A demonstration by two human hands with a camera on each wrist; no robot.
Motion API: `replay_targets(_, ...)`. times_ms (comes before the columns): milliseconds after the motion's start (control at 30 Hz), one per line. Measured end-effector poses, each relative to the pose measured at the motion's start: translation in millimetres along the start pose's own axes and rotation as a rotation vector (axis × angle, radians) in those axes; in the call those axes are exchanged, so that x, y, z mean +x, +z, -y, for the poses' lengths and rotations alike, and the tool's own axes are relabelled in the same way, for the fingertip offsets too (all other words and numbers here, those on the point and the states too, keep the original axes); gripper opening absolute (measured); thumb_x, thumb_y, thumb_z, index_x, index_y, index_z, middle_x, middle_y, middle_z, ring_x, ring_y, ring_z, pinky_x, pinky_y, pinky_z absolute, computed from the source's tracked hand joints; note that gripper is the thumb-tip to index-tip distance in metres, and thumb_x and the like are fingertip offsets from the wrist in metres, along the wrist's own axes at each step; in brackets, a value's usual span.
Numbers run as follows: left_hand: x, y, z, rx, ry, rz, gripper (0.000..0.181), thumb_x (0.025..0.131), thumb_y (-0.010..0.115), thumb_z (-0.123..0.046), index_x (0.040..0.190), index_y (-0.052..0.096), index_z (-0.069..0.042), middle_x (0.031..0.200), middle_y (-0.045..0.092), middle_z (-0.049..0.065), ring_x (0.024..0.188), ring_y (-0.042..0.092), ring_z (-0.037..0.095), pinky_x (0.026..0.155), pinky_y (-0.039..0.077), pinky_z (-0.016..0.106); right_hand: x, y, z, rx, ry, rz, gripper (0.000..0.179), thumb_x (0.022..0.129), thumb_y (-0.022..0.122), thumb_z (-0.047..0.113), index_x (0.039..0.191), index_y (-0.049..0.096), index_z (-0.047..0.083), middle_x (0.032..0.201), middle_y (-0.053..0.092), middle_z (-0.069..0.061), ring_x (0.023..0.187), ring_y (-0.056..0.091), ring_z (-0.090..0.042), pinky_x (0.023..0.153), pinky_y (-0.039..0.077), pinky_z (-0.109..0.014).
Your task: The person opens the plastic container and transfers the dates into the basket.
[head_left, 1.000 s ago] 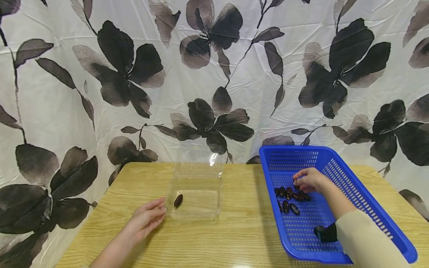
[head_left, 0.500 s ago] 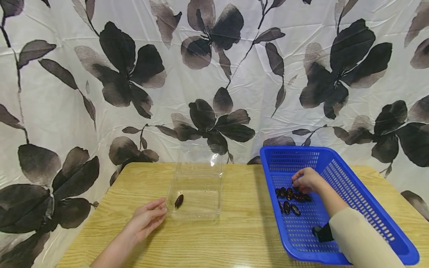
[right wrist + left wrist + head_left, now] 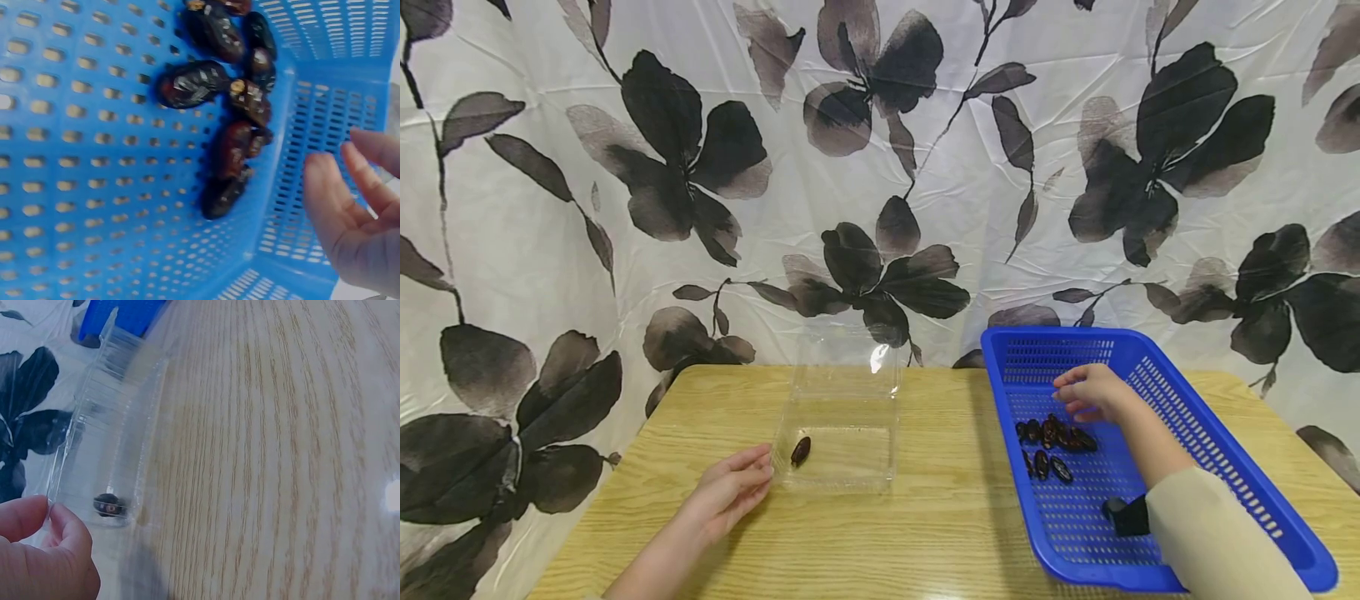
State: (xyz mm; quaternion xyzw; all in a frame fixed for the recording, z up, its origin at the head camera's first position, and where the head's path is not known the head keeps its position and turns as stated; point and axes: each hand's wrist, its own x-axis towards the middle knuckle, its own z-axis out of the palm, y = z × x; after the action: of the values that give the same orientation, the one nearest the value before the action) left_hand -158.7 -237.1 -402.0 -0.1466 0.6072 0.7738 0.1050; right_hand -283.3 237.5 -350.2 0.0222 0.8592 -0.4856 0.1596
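A: Report hand status.

B: The right hand (image 3: 1090,393) hovers inside the blue basket (image 3: 1217,467), directly over the pile of dates (image 3: 1054,442). The wrist view shows its fingers (image 3: 350,212) relaxed and spread, holding nothing. The left hand (image 3: 730,490) lies flat on the wooden table (image 3: 925,533), fingers straight, fingertips touching the near-left corner of the clear plastic box (image 3: 842,417).

A: Location of the dates?

B: The pile sits on the basket floor at about 9 o'clock from the basket's centre. A single date (image 3: 800,451) lies inside the clear box at about 7 o'clock, close to the left fingertips.

A: Failure modes from here?

B: Judgement only. The dates look glossy and clustered, so a pinch may lift two stuck together or let one slip. The box looks thin-walled and light; with only fingertip contact it could slide or tip if knocked. A date carried across the gap could drop onto the table between basket and box.
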Motion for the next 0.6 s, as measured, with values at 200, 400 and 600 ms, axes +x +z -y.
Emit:
replay_targets(200, 0.3, 0.9, -0.1, -0.009, 0.002, -0.002, 0.064, 0.090, 0.053, 0.007, 0.144, 0.020, 0.008, 0.095, 0.050, -0.002, 0.084, 0.054, 0.007, 0.076, 0.048, 0.019, -1.8, -0.3, 19.5, 0.149, -0.060, 0.062, 0.038, 0.089, 0.058, 0.007, 0.121, 0.049, -0.012, 0.084, 0.063, 0.003, 0.076, 0.062, -0.013, 0.070, 0.055, -0.031)
replay_targets(400, 0.7, 1.0, 0.0, -0.004, -0.007, 0.003, 0.062, 0.092, 0.052, 0.005, 0.145, 0.019, 0.007, 0.101, 0.050, -0.002, 0.086, 0.054, 0.008, 0.078, 0.048, 0.020, -2.5, 3.2, 41.4, 0.263, -0.118, 0.128, 0.031, 0.090, 0.055, 0.004, 0.119, 0.053, -0.007, 0.080, 0.063, 0.003, 0.075, 0.063, -0.012, 0.071, 0.055, -0.029)
replay_targets(600, 1.5, 0.8, 0.9, -0.003, -0.008, 0.001, 0.062, 0.092, 0.051, 0.005, 0.145, 0.019, 0.007, 0.100, 0.049, -0.001, 0.085, 0.054, 0.007, 0.078, 0.048, 0.019, -6.6, 15.7, 71.0, 0.207, -0.153, 0.161, 0.044, 0.091, 0.057, 0.006, 0.128, 0.044, -0.013, 0.086, 0.063, 0.002, 0.081, 0.062, -0.014, 0.076, 0.054, -0.032)
